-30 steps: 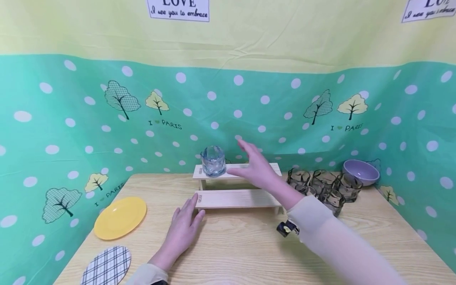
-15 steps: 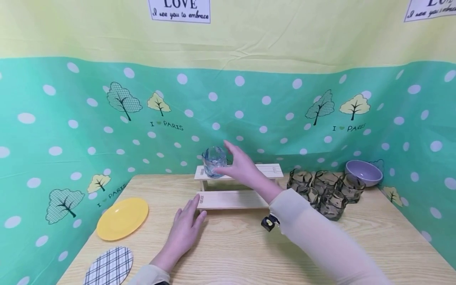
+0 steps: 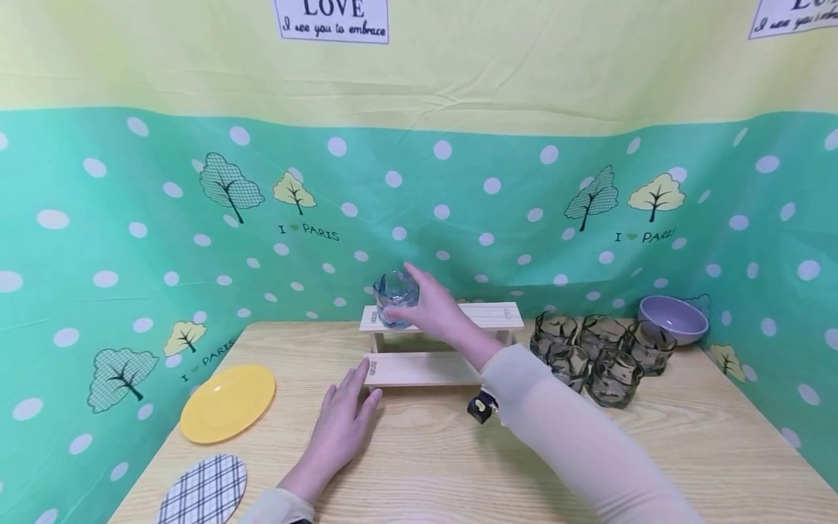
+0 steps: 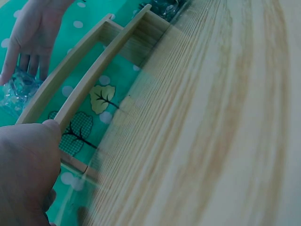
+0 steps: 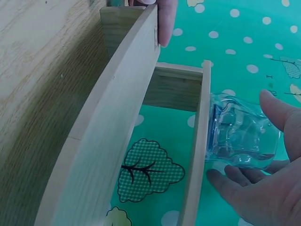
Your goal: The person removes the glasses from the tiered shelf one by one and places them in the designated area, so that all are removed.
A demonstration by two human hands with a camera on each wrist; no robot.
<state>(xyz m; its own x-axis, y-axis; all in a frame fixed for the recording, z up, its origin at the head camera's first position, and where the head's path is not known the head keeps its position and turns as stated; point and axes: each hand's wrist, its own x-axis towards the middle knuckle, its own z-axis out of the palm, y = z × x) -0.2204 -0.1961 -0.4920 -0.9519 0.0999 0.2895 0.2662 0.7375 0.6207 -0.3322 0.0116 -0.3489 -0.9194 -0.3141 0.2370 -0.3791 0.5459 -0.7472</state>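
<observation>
Closing leftward now, right hand (image 3: pixel 435 311) cupping blue glass (image 3: pixel 396 297) on upper shelf step (image 3: pixel 484 315), fingers barely curled. Left hand (image 3: pixel 340 423) flat, steadying lower step. Likely slick, breakable; best gripped around the sides.

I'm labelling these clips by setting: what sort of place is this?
Probably a staged tabletop set, not a real kitchen: a wooden table walled by a patterned cloth backdrop, with a small wooden rack and grouped glasses.

Can't tell if right hand (image 3: pixel 428 309) actually grips the blue glass (image 3: pixel 395 297); coaster (image 3: pixel 204 491) cut off at bottom edge.
</observation>
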